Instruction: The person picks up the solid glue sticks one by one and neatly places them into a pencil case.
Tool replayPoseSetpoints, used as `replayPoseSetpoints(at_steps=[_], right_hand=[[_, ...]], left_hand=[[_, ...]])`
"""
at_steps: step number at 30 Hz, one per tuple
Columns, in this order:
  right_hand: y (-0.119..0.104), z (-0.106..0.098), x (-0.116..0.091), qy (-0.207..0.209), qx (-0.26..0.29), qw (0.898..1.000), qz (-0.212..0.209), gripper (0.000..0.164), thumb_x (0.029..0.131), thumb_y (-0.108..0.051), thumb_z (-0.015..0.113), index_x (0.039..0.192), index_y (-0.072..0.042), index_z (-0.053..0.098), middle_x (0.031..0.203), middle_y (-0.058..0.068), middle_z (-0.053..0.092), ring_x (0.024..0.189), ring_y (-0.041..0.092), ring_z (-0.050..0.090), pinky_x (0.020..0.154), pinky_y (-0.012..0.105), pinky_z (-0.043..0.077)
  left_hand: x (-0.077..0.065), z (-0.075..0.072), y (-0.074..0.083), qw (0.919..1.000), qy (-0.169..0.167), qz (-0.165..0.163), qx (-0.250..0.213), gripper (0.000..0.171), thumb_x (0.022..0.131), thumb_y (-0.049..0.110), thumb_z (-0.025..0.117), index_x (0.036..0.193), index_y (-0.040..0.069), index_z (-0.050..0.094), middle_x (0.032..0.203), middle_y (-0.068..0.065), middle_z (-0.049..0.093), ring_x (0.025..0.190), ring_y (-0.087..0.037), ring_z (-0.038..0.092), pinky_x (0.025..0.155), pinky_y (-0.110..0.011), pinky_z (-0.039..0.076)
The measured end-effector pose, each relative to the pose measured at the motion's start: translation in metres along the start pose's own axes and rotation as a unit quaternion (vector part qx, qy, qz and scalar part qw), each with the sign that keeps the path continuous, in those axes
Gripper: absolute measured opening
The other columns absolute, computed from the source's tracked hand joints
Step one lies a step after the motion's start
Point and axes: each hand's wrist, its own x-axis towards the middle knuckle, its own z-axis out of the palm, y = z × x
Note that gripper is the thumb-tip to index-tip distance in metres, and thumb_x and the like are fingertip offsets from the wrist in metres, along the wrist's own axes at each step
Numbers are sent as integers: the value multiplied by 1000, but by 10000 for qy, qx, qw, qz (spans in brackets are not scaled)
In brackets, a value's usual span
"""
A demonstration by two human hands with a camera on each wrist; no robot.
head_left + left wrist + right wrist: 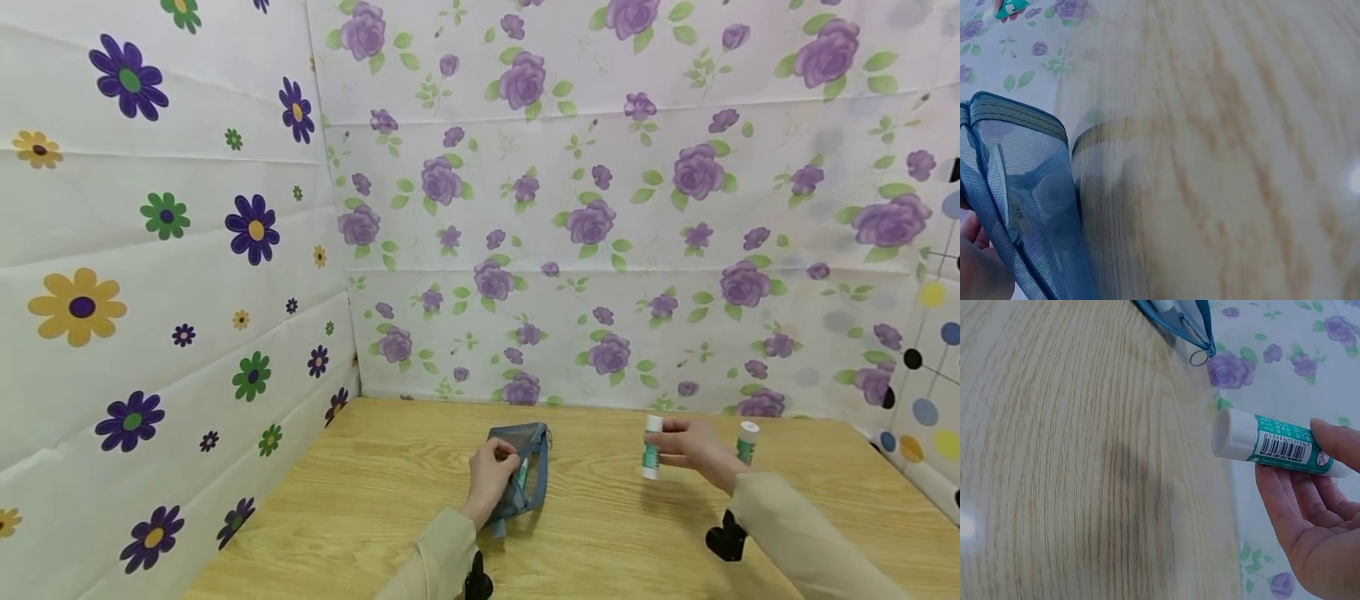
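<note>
My left hand (489, 477) grips the near-left edge of a blue mesh zip pouch (539, 483), its open side facing right. A green-and-white stick (522, 473) shows inside the pouch. The pouch's mesh wall (1041, 181) hides most of my left fingers in the left wrist view. To the right, my right hand (699, 450) holds a white glue stick with a green label (651, 460) above the table, thumb on one side and fingers on the other. In the right wrist view its barcode (1284, 449) faces the camera.
A second glue stick (747, 443) stands upright on the wooden table (600, 542), just beyond my right wrist. Flowered sheets (570, 317) rise along the table's back and left side. A black wrist mount (726, 540) hangs under my right sleeve.
</note>
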Motion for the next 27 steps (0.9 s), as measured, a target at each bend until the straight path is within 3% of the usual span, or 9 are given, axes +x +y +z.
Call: replayPoseSetpoints(at_steps=[7,27], right_hand=[[-1,7,3,-77,47,9999,-46,50,87,-13,60,122,16,38,107,19,53,96,30,55,85,46,41],[2,33,11,170,519,9984,122,49,86,-9,60,120,19,39,97,16,58,88,28,59,81,44,44]], left_hand=[[1,1,1,10000,22,19,41,6,78,0,58,81,4,60,72,0,54,63,-14,50,55,-30,43],[0,2,-2,10000,34,-41,3,6,78,1,60,84,3,60,73,-1,54,63,-14,50,55,-29,42]])
